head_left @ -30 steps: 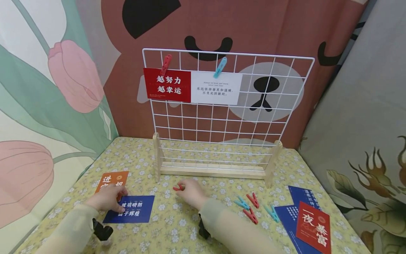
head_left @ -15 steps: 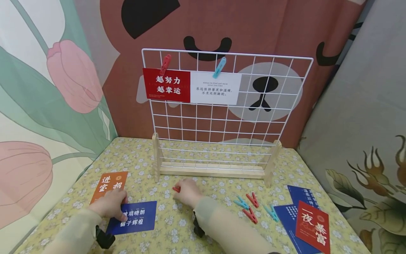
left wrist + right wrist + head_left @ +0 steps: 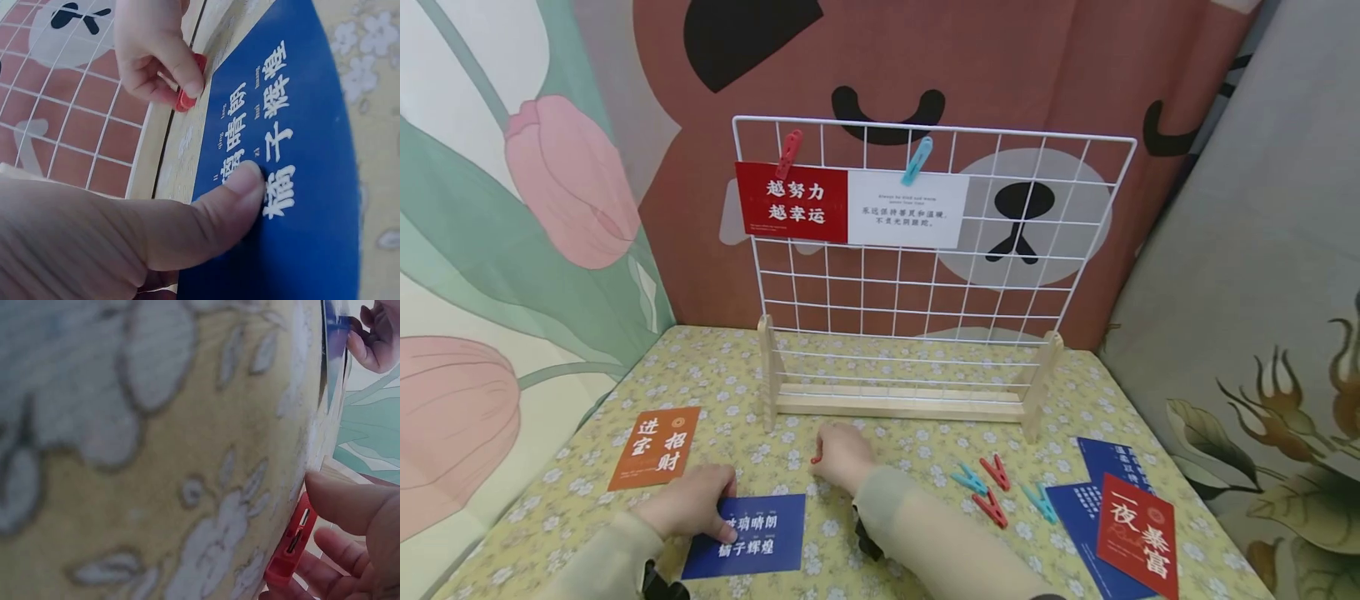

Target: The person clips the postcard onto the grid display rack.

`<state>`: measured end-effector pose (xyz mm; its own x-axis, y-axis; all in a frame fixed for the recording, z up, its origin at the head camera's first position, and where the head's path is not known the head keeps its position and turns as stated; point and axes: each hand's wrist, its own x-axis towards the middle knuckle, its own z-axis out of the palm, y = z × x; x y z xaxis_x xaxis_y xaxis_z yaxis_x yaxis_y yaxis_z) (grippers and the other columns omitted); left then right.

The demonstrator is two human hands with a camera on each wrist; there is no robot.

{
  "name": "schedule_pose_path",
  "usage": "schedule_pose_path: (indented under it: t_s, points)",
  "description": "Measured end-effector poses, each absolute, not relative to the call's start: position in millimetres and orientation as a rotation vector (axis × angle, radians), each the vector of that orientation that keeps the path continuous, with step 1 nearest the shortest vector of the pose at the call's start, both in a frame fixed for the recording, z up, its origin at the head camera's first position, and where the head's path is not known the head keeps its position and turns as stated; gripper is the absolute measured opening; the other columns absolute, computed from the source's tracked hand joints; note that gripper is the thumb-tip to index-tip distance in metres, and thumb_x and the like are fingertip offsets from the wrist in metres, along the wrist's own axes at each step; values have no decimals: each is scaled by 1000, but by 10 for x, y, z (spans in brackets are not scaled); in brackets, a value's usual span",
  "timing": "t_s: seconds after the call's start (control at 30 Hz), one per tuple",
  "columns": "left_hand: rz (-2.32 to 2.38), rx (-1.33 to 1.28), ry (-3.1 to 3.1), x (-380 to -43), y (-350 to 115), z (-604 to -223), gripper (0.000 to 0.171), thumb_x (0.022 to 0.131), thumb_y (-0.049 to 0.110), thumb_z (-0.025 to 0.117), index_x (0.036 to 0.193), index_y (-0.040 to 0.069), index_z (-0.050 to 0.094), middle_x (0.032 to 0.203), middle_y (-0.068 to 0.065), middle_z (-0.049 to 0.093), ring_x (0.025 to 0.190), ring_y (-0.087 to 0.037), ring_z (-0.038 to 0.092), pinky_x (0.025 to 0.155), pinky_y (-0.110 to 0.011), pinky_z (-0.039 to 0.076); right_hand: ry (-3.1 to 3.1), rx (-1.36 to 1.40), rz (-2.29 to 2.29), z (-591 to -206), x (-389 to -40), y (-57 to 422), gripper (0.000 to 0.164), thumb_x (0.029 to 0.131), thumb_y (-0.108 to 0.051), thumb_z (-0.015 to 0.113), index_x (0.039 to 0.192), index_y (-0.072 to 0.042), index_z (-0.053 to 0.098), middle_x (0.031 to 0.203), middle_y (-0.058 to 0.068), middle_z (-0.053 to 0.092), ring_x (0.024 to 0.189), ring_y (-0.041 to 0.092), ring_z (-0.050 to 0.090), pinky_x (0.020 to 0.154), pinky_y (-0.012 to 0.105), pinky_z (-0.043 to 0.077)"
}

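My left hand (image 3: pixel 688 502) pinches the left side of a blue card (image 3: pixel 767 564) printed with white characters, its thumb (image 3: pixel 228 200) flat on the printed face. The fingers beneath are mostly hidden. In front of the rack, my right hand (image 3: pixel 846 458) holds a small red clothespin (image 3: pixel 290 544) between thumb and fingers, low over the tablecloth. Only a bit of that clothespin shows in the head view. Just beyond the left hand lies an orange card (image 3: pixel 655 454) with white characters.
A white wire grid rack (image 3: pixel 917 287) on a wooden base (image 3: pixel 898 406) stands behind, with a red card (image 3: pixel 793 204) and a white card (image 3: pixel 906 208) clipped up. Loose clothespins (image 3: pixel 990 508) and a pile of blue and red cards (image 3: pixel 1138 533) lie at right.
The left hand has drawn the blue card toward the right and nearer the body, uncovering the orange card. The right hand stays in nearly the same place with the red clothespin.
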<state>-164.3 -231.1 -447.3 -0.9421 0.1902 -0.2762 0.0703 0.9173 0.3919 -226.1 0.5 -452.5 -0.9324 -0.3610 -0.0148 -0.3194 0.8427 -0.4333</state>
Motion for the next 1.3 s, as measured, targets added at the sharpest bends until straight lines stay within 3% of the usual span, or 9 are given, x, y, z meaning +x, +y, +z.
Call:
schedule_pose_path:
  t_s: [0.1,0.2,0.6,0.83,0.97,1.2,1.3]
  points:
    - [540,213,2771,-1649,-2348,-4493,52,56,31,93,86,14,54,84,-2,49,78,-21,44,71,-41,41,2914,-520,-634,-4532,-2269,-29,25,81,-29,79,90,-17,59,82,-5,54,81,18,54,63,33,44]
    - [516,208,2783,-1646,-2422,-4495,52,56,30,93,89,14,55,86,-2,49,80,-22,44,73,-42,43,2921,-536,-604,-4526,-2270,-38,22,82,-30,78,85,-17,60,85,-3,53,84,19,53,64,32,44]
    - [579,178,2757,-1587,-2559,-4454,48,59,23,91,84,11,52,80,-4,48,75,-21,43,67,-38,39,2908,-597,-732,-4482,-2276,24,24,85,-27,74,74,-12,59,73,0,49,63,14,42,55,29,35]
    - [786,59,2688,-1593,-2510,-4443,37,69,13,85,84,10,51,75,-6,50,68,-20,48,62,-34,38,2793,-542,-924,-4401,-2291,169,22,89,-27,70,99,-7,71,83,4,67,69,18,60,61,34,48]
    - [961,23,2651,-1636,-2469,-4423,31,75,6,80,86,8,52,73,-8,47,67,-20,46,63,-34,37,2684,-523,-1087,-4312,-2304,333,26,90,-25,69,105,-4,69,85,7,67,72,21,62,63,38,50]
    - [1326,-4,2528,-1718,-2372,-4342,25,82,4,74,99,2,56,76,-9,52,65,-20,49,59,-34,43,2649,-531,-1217,-4117,-2355,750,41,93,-25,66,124,0,61,106,8,65,96,23,62,74,38,51]
    - [1374,-30,2536,-1748,-2311,-4299,15,86,7,71,95,3,59,77,-9,56,67,-21,53,61,-36,47,2665,-509,-1276,-4015,-2379,945,38,93,-25,66,124,-3,62,108,7,65,98,24,62,77,40,51]
